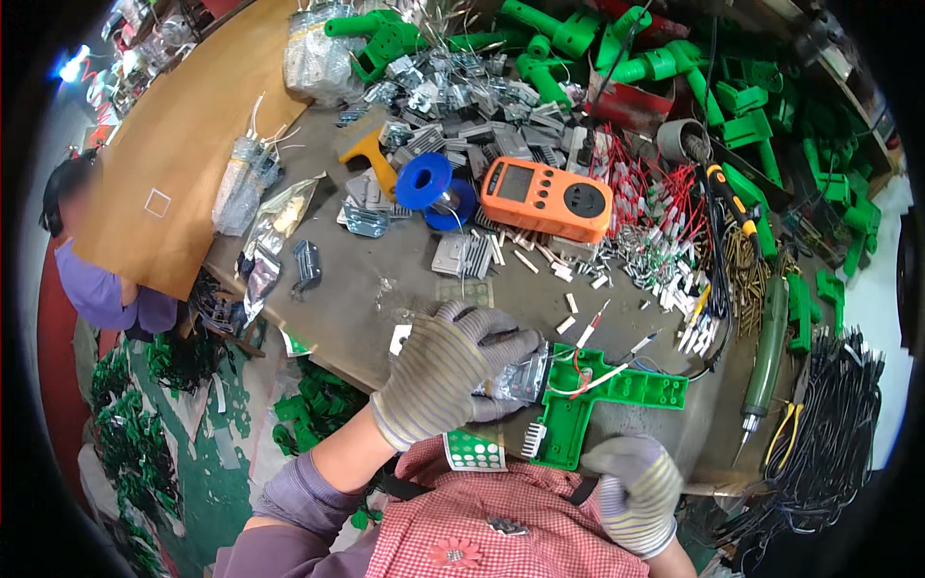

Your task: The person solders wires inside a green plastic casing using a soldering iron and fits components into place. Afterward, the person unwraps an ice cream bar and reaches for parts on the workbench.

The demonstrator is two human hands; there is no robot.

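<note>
My left hand (453, 366), in a striped grey glove, is closed around a shiny silver part (520, 379) at the left end of a green pistol-shaped shell half (567, 432). The shell lies with its hollow side up near the table's front edge. Red and white wires (581, 371) run across its inside, and two white-sleeved leads stick out beyond it. A white ribbed piece (532, 439) sits at the shell's lower left. My right hand (638, 489), gloved too, is beside the shell's lower end with its fingers curled; anything inside them is hidden.
Behind the shell lie an orange multimeter (546, 198), a blue wire spool (424, 181), metal plates (464, 254) and red-wired parts (626, 183). A green soldering iron (766, 356) and black cables (831, 414) are at right. Another person (106, 279) sits at far left beside a brown board (183, 183).
</note>
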